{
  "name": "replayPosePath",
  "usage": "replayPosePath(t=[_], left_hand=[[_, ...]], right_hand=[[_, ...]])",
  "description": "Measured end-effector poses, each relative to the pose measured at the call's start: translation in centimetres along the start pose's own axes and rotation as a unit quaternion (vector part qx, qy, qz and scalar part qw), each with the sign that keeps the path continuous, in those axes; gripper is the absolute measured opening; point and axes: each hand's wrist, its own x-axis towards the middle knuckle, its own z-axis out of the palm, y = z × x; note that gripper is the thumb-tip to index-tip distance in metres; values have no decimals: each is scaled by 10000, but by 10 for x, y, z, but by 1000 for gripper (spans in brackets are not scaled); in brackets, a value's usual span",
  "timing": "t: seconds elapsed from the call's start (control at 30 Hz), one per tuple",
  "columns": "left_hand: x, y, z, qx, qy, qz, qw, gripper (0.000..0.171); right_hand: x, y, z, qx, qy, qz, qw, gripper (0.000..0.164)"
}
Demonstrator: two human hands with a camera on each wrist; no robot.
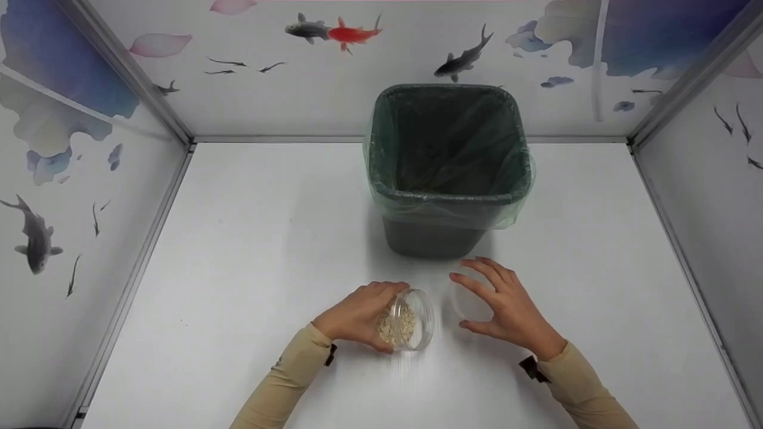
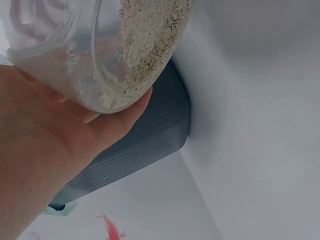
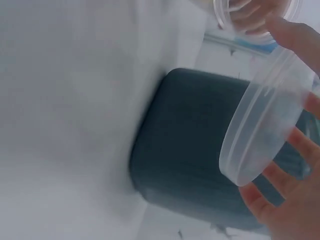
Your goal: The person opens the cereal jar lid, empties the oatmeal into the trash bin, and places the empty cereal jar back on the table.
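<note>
As the left hand (image 1: 363, 316) is gripping a jar (image 1: 414, 320), flakes (image 2: 150, 40) are lying inside. The right hand (image 1: 509, 313) is pinching a lid (image 3: 262, 122).

Your work surface is a smooth white tabletop (image 1: 250, 238), faintly glossy where it catches the light. Directly on it, toward the far edge and slightly right of the middle, you have a dark bin (image 1: 434, 238) standing upright. A few tiny dark specks (image 1: 183, 322) (easily missed) dot the surface on your left.
</note>
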Motion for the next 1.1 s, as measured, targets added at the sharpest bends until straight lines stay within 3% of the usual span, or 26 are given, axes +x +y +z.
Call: replayPosePath(t=[0.37, 0.67, 1.1], left_hand=[[-4, 11, -18, 211, 228, 85, 9995, 109], [-8, 16, -38, 279, 784, 277, 9961, 110], [-10, 19, -46, 358, 1119, 399, 9923, 108]], right_hand=[[-16, 45, 8, -736, -368, 695, 9942, 93], [-24, 68, 12, -539, -989, 1539, 9816, 91], [-26, 72, 15, -272, -1451, 1824, 9721, 91]])
